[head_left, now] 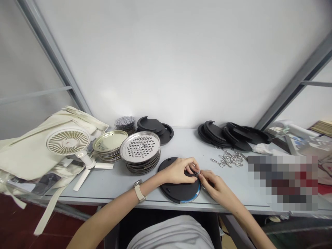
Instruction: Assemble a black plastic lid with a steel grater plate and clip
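Near the table's front edge lies a black round disc [178, 192], with a blue strip along its lower right edge. My left hand [181, 171] reaches over the disc, a watch on the wrist, its thumb and fingers pinched together at the disc's right rim. From the right, my right hand [214, 183] meets it there, also in a pinch. Between the fingertips shows a small shiny metal loop [197, 174], mostly covered by the fingers. Behind my right hand, several similar loose metal loops [230, 158] lie in a pile.
Left of the disc stand a stack of perforated metal plates [141, 147] and a stack of gold-rimmed discs [110, 141]. Black round trays lie at the back centre [151, 126] and back right [215, 133]. A white fan [68, 141] and a cream bag [33, 148] occupy the left side.
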`<state>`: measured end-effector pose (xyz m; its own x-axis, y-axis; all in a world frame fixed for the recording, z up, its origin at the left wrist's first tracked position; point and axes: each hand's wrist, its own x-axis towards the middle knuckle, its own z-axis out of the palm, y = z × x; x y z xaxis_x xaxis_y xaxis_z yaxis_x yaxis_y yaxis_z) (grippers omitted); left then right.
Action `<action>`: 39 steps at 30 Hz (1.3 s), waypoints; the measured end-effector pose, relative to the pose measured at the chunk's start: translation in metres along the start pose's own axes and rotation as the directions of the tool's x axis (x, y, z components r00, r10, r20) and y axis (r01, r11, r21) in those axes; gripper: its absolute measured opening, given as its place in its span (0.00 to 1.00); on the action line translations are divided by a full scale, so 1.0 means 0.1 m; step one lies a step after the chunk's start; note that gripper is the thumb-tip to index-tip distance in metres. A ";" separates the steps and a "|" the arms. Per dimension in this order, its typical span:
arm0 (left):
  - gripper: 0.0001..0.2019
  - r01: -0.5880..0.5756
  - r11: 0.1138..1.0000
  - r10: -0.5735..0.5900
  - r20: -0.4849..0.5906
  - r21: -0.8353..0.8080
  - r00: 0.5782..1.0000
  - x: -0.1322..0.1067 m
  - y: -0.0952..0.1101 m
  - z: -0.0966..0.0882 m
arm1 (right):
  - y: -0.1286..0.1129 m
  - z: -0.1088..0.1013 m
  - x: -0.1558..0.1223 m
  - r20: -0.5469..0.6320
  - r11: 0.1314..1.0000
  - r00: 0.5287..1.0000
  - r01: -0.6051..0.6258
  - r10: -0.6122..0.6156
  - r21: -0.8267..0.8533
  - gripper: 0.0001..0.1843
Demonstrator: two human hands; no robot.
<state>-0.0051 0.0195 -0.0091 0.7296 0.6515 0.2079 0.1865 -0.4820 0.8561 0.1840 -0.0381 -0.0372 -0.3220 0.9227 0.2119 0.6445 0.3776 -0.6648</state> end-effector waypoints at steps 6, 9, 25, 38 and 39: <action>0.15 -0.007 1.000 0.007 -0.003 0.001 1.000 0.00 0.01 -0.01 | 0.00 0.00 0.00 0.004 1.000 1.000 -0.001 0.001 0.016 0.20; 0.15 -0.001 1.000 0.001 -0.006 0.010 1.000 0.00 0.03 -0.01 | 0.00 0.00 0.00 0.007 1.000 1.000 -0.005 0.005 0.015 0.20; 0.13 0.008 0.999 -0.006 -0.037 0.042 0.999 -0.01 0.07 -0.01 | 0.00 0.00 -0.02 0.011 1.000 1.000 -0.017 0.017 0.023 0.19; 0.15 0.001 1.000 -0.001 -0.028 0.005 1.000 -0.01 0.01 -0.01 | 0.02 0.01 -0.01 0.011 1.000 1.000 -0.028 0.028 0.004 0.20; 0.15 0.000 1.000 0.000 -0.028 0.003 1.000 -0.01 0.01 -0.01 | 0.02 0.01 -0.01 0.012 1.000 0.999 -0.030 0.030 0.002 0.20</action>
<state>-0.0060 0.0187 -0.0083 0.7111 0.6676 0.2208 0.1889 -0.4838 0.8545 0.1846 -0.0383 -0.0391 -0.3112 0.9325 0.1832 0.6528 0.3499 -0.6719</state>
